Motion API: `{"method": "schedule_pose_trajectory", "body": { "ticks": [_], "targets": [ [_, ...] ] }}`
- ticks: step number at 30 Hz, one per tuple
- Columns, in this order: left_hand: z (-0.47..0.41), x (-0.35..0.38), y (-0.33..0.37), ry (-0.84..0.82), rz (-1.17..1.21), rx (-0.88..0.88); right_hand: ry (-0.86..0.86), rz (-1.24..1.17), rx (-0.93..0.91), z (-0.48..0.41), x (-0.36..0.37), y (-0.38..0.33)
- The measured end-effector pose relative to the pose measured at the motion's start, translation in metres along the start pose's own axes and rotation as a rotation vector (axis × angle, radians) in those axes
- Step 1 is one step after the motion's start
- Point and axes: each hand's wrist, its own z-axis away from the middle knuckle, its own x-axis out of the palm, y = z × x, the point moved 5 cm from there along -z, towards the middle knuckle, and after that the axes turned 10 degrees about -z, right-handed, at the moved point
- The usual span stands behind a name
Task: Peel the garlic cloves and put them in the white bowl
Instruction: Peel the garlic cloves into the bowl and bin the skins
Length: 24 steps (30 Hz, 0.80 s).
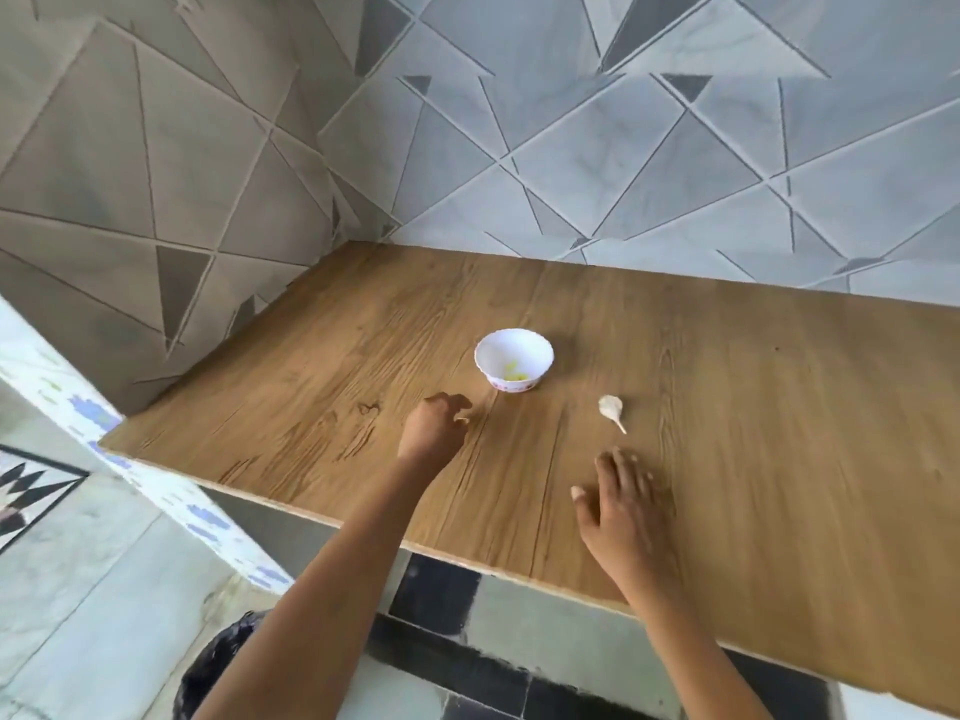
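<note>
A small white bowl [514, 350] stands near the middle of the wooden table [753, 433], with a few yellowish peeled pieces [514, 377] at its bottom. A garlic piece in its pale skin, with a thin stem [612, 410], lies to the right of the bowl, nearer to me. My left hand [434, 428] hovers left of and below the bowl with its fingers curled. A pale speck shows at its fingertips; whether that is peel or a nail is unclear. My right hand [621, 504] is over the table just below the garlic, fingers spread and straight, holding nothing.
The table sits in a corner of two tiled walls [571, 148], which close it off at the back and left. Its front edge [467, 558] runs diagonally under my forearms. A dark bag-lined bin [218, 662] stands on the floor at the lower left.
</note>
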Motion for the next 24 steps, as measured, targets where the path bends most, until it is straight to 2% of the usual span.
{"method": "schedule_pose_trajectory", "body": {
  "ticks": [3, 8, 12, 14, 16, 21, 24],
  "targets": [
    [-0.018, 0.016, -0.002, -0.068, -0.065, 0.040, 0.004, -0.031, 0.016, -0.001, 0.002, 0.002],
    [-0.024, 0.023, -0.011, -0.038, -0.177, 0.126, -0.027, -0.051, 0.027, -0.001, 0.004, 0.006],
    [-0.040, -0.007, 0.005, 0.134, 0.097, 0.224, -0.025, -0.076, 0.041, -0.001, 0.001, 0.005],
    [-0.060, -0.022, 0.026, 0.164, 0.161, 0.276, -0.037, -0.075, 0.042, 0.000, -0.001, 0.002],
    [-0.083, -0.025, 0.049, 0.092, 0.089, 0.288, -0.063, -0.065, 0.050, 0.001, -0.002, -0.001],
    [-0.121, 0.009, 0.082, -0.297, -0.376, 0.250, -0.042, -0.050, 0.070, 0.002, -0.002, 0.002],
    [-0.115, 0.010, 0.093, -0.350, -0.335, 0.259, -0.030, -0.049, 0.063, 0.002, -0.001, 0.005]
  ]
}}
